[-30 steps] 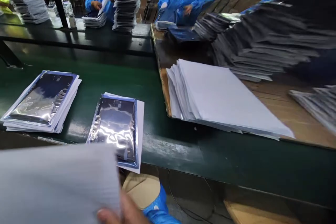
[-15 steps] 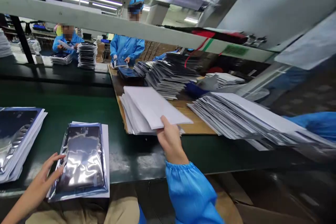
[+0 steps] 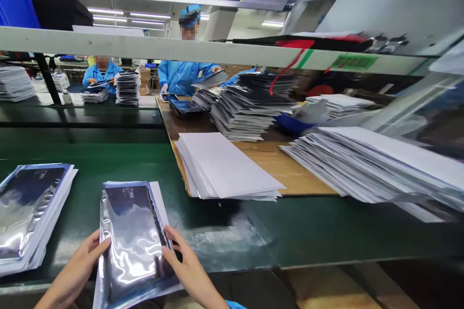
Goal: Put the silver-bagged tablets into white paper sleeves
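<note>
A dark, shiny panel in clear wrapping (image 3: 132, 236) lies over a white sheet at the green table's near edge. My left hand (image 3: 81, 260) grips its left side, thumb on top. On its right side, my right hand (image 3: 186, 260) holds the edge between thumb and fingers. Further left rests a stack of similar wrapped panels and white sheets (image 3: 32, 203). Beyond my right hand, a fanned pile of white sheets (image 3: 224, 166) sits on a brown board (image 3: 308, 178).
Tall stacks of dark panels and white sheets (image 3: 250, 106) stand at the board's back. A wide pile of white sheets (image 3: 380, 169) spreads at the right. A white shelf rail (image 3: 217, 50) crosses above. Two people in blue work beyond the table.
My right hand has left the white sheet pile and moved left to the wrapped panel. My left hand has closed on the panel's left edge. The view has shifted slightly.
</note>
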`<action>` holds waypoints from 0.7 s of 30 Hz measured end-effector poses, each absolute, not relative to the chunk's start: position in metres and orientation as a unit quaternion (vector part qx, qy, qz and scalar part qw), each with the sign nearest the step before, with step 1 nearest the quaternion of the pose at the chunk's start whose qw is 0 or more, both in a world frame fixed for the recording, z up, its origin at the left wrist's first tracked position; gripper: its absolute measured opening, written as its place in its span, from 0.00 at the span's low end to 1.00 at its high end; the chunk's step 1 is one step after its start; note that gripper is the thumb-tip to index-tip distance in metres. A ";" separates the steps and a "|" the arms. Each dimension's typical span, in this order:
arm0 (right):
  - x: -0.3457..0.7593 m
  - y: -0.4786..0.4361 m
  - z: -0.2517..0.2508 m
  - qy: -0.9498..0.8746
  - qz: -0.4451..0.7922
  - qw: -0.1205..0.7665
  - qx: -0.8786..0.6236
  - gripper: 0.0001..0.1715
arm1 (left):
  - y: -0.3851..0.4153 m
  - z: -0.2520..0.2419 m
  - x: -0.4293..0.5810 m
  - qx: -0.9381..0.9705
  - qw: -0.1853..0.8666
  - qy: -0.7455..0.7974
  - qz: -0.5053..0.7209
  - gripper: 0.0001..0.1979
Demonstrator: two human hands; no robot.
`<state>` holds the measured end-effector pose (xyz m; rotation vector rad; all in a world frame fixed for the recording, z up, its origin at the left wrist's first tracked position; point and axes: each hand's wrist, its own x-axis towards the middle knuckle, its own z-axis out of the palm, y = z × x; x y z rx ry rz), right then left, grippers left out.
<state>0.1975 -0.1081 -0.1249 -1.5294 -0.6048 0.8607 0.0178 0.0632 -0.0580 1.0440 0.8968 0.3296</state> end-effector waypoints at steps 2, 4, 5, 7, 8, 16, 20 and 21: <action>0.201 -0.099 -0.129 -0.250 0.345 0.602 -0.675 0.29 | 0.056 -0.059 0.025 0.506 0.731 0.422 0.176 0.31; 0.205 -0.095 -0.125 -0.236 0.315 0.611 -0.686 0.29 | 0.052 -0.062 0.027 0.498 0.725 0.429 0.204 0.35; 0.207 -0.094 -0.121 -0.231 0.308 0.615 -0.688 0.29 | 0.051 -0.064 0.026 0.489 0.730 0.430 0.209 0.36; 0.207 -0.094 -0.113 -0.238 0.333 0.624 -0.666 0.27 | 0.051 -0.068 0.023 0.472 0.743 0.426 0.209 0.38; 0.205 -0.093 -0.110 -0.246 0.359 0.632 -0.642 0.26 | 0.052 -0.069 0.021 0.463 0.751 0.425 0.205 0.38; 0.177 -0.095 -0.114 -0.182 0.404 0.699 -0.561 0.27 | 0.055 -0.065 0.024 0.375 0.770 0.466 0.223 0.17; 0.172 -0.110 -0.122 -0.166 0.394 0.692 -0.582 0.27 | 0.056 -0.059 0.022 0.357 0.769 0.472 0.242 0.19; 0.171 -0.117 -0.124 -0.155 0.381 0.689 -0.597 0.28 | 0.059 -0.058 0.021 0.362 0.759 0.480 0.249 0.21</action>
